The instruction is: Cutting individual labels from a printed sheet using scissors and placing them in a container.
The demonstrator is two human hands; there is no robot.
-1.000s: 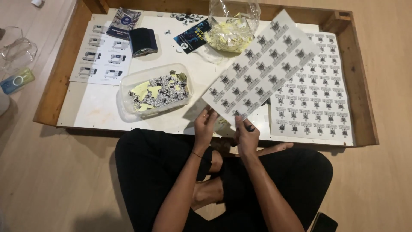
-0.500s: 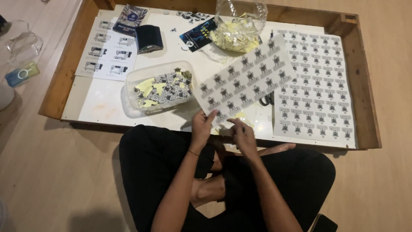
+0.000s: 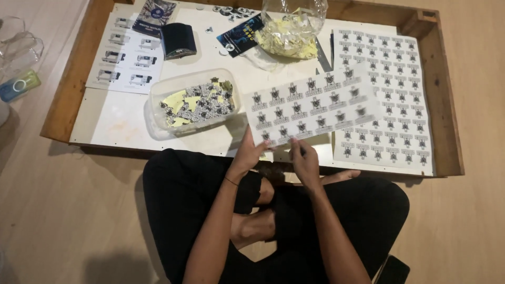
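The left hand point(image 3: 247, 155) and right hand point(image 3: 304, 158) pinch the near edge of a sticker sheet point(image 3: 313, 105), fingers closed on it, holding it over the worktop point(image 3: 121, 115). Left of it sits a tub point(image 3: 192, 100) of cut stickers; beyond, a plastic bag point(image 3: 292, 26).

A person sits cross-legged on the floor at a low wooden-rimmed table point(image 3: 79, 79). The left hand point(image 3: 248, 155) pinches the near edge of a sticker sheet point(image 3: 313, 108), and the right hand point(image 3: 304, 158) touches that same edge just beside it. To the left stands a clear plastic tub point(image 3: 158, 97) of cut stickers. A larger sticker sheet point(image 3: 394, 79) lies flat on the right. At the far side sits a clear bag point(image 3: 294, 23) of yellow scraps.
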